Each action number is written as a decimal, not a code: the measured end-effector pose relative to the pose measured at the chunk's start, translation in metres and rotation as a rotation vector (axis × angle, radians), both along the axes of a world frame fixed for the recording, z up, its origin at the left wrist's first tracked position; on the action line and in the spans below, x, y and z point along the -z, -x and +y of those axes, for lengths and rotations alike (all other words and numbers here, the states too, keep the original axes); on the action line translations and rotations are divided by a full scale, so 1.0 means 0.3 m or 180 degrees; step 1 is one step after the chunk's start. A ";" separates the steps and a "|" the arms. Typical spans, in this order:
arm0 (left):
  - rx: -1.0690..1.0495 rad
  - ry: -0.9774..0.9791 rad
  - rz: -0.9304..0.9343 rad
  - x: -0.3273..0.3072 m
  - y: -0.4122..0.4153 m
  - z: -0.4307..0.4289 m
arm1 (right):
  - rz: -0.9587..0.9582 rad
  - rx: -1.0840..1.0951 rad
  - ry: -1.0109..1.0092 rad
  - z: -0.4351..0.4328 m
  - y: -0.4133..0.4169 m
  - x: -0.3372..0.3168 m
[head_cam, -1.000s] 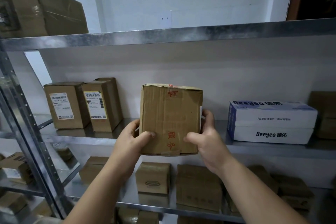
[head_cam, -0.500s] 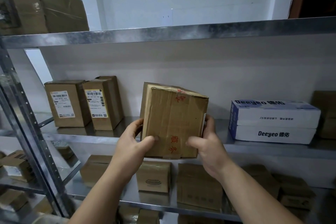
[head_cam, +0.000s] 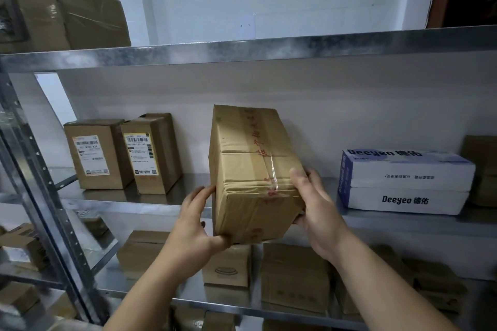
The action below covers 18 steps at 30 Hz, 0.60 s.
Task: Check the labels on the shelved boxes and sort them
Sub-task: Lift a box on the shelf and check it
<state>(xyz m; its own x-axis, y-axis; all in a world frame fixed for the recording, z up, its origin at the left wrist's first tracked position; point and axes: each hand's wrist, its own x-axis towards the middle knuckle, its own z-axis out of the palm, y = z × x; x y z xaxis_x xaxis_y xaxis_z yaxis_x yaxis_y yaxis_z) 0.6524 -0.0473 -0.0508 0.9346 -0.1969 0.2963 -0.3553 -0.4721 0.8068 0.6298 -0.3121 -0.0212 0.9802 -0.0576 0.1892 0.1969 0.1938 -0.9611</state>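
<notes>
Holding a box (head_cam: 250, 169) over the front edge of the shelf (head_cam: 129, 205), the left hand (head_cam: 192, 234) curls its fingers (head_cam: 200, 197) round the lower corner, the right hand (head_cam: 318, 212) round the right side.

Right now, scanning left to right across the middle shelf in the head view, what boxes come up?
First the white-label box, yellow-label box, held taped box, white Deeyeo cartons, brown box at the edge.

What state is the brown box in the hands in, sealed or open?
Sealed. Clear tape with red print runs over the closed flaps of the box; the left hand and right hand grip its sides.
</notes>
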 end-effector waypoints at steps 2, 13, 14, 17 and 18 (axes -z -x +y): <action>0.0166 0.0349 0.0467 -0.015 -0.020 0.000 | -0.0037 0.0040 -0.0070 -0.002 -0.008 -0.008; 0.0486 0.1129 0.0291 -0.243 0.033 -0.072 | -0.0190 -0.0198 0.0090 0.013 -0.016 -0.035; 0.0433 0.1183 0.0275 -0.249 0.025 -0.079 | -0.0226 -0.0178 0.0119 0.015 -0.021 -0.041; 0.0404 0.1273 0.0234 -0.243 0.013 -0.088 | -0.0343 0.0034 0.0276 0.021 -0.036 -0.046; 0.0364 0.1288 0.0222 -0.239 0.009 -0.095 | -0.0361 0.0092 0.0305 0.026 -0.039 -0.042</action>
<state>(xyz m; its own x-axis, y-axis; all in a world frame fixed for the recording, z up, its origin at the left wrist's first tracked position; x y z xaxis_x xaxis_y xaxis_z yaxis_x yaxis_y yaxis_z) 0.6496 -0.0757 0.0210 0.9341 -0.1812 0.3077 -0.3249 -0.0732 0.9429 0.6416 -0.3042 -0.0084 0.9504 -0.0618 0.3047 0.3095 0.0950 -0.9461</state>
